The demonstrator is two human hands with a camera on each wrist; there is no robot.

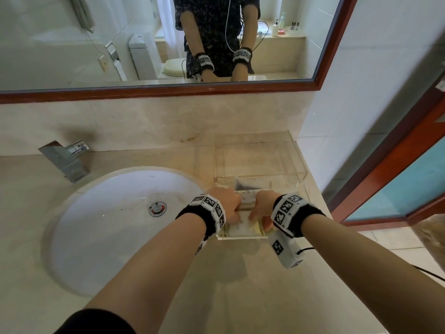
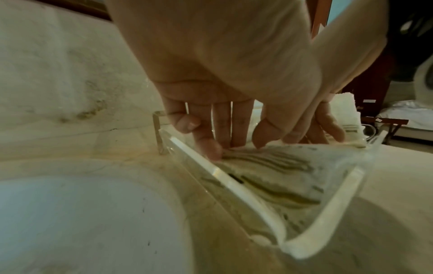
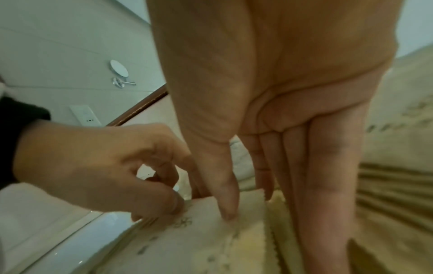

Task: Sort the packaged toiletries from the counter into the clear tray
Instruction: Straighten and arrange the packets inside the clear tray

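— Item one, container?
— Clear tray (image 1: 298,165), long and straight-walled, on the beige counter (image 1: 144,273) just right of the white sink (image 1: 115,227); its far end touches the back wall. The far half shows only bare tray floor.

— Contents?
— Packaged toiletries (image 1: 237,229): flat white sachets with dark print and greenish stripes, crinkle-cut edges, lying overlapped in the near end of the tray. A dark packet (image 1: 245,185) lies further in. The count is uncertain; the wrist views are blurred.

— Left hand (image 1: 228,203)?
— Inside the tray's near end, fingers (image 2: 211,146) curled down, tips pressed on a striped sachet beside the left wall. It may be pinching the edge, but the blur makes this hard to confirm.

— Right hand (image 1: 262,208)?
— Beside the left, also in the tray. Fingers (image 3: 328,185) straight and together, pointing down; thumb tip resting on a sachet, no grasp.

— Surroundings?
— Chrome faucet (image 1: 67,160) behind the sink, wood-framed mirror (image 1: 168,92) above.
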